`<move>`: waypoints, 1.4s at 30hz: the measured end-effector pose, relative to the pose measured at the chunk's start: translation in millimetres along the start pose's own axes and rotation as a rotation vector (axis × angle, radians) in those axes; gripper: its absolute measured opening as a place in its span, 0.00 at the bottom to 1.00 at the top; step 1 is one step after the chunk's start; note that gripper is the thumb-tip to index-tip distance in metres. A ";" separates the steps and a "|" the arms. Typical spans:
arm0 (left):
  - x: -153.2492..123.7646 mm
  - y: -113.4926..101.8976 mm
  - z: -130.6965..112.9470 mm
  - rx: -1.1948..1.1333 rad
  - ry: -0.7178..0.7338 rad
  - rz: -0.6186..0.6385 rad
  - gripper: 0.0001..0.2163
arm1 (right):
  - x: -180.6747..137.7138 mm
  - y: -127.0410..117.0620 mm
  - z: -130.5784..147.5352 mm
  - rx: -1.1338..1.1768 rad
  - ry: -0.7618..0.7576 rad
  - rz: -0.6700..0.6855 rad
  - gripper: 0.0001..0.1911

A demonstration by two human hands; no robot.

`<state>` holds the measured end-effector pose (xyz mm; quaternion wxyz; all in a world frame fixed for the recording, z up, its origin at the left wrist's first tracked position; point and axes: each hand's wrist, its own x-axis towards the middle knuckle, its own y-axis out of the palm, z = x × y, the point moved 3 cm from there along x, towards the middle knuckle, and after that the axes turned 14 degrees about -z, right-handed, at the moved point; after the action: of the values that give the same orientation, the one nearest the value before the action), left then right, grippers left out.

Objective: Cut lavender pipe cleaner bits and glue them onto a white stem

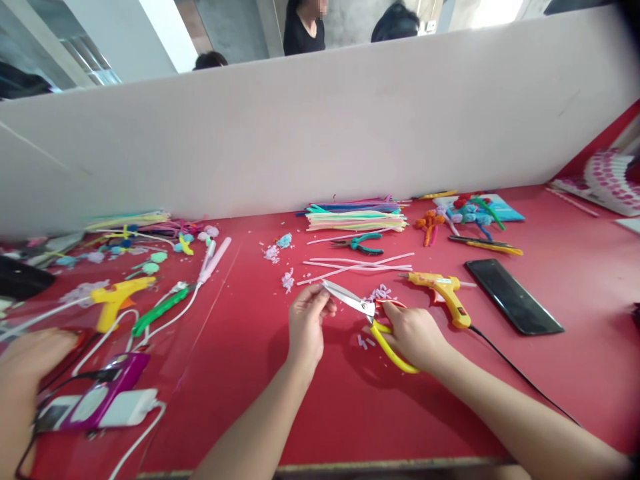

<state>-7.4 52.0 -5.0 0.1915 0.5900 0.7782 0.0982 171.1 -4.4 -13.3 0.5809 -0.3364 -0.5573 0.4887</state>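
Note:
My right hand [417, 333] grips a pair of scissors [350, 300] by its yellow and red handles, with the blades pointing left. At the blade tips, my left hand [307, 320] is closed in a pinch; what it holds, if anything, is too small to make out. Beneath and beyond the scissors lie small cut pale-pink pieces [381, 292], and a few more bits [365, 342] rest just below the blades. Several pale-pink pipe cleaners [360, 265] lie crossed on the red table [240, 400] beyond my hands.
Behind them are teal-handled pliers [367, 244] and a pipe-cleaner bundle [357, 219]. A yellow glue gun [445, 293], black phone [515, 297] and utility knife [487, 245] lie right. On the left are another glue gun [120, 300], a purple power strip [107, 393] and another person's hand [37, 353].

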 end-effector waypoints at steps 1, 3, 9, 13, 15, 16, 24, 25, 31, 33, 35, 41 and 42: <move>-0.1 -0.1 0.2 -0.002 0.001 -0.001 0.07 | 0.0 0.2 0.6 -0.001 0.000 0.001 0.24; -0.4 -0.4 0.8 -0.006 0.003 -0.001 0.07 | -0.1 0.5 1.4 -0.002 0.001 0.002 0.24; -1.3 -0.3 1.5 -0.017 0.003 -0.004 0.07 | -0.8 1.6 0.9 -0.006 -0.002 0.014 0.24; -1.2 0.2 1.2 -0.020 -0.002 -0.002 0.07 | -0.6 1.1 0.9 -0.008 -0.006 0.022 0.23; -0.9 0.0 1.4 -0.021 -0.002 0.001 0.06 | -0.2 0.4 1.2 -0.008 -0.005 0.026 0.23; -0.8 -0.2 1.7 -0.021 -0.001 0.003 0.06 | 0.0 0.0 1.4 -0.008 -0.004 0.027 0.23; -0.8 -1.0 2.1 -0.014 0.008 0.012 0.06 | 0.2 -0.1 0.8 -0.006 0.014 0.039 0.21; -0.8 -0.9 1.9 -0.015 0.010 0.009 0.06 | 0.0 0.3 0.4 -0.006 0.018 0.040 0.21; -0.7 0.0 1.8 -0.017 0.009 0.003 0.06 | 0.1 -0.2 -1.6 0.011 0.058 0.046 0.18; -1.2 0.9 3.1 -0.007 -0.006 0.021 0.06 | 1.4 -2.7 -1.1 0.017 0.090 0.042 0.18; -2.1 2.2 5.4 0.015 -0.038 0.055 0.06 | 3.2 -5.9 -0.2 0.016 0.126 0.034 0.19; -7.4 6.0 14.7 0.134 -0.143 0.198 0.06 | 7.4 -7.6 -3.5 0.298 0.303 -0.002 0.19; -8.7 6.9 15.7 0.158 -0.153 0.228 0.06 | 7.8 -6.4 -4.3 0.351 0.315 -0.001 0.17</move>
<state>7.1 44.5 -15.0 0.1909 0.6934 0.6947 0.0126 175.7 1.7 -5.5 0.7103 -0.3023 -0.3665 0.5193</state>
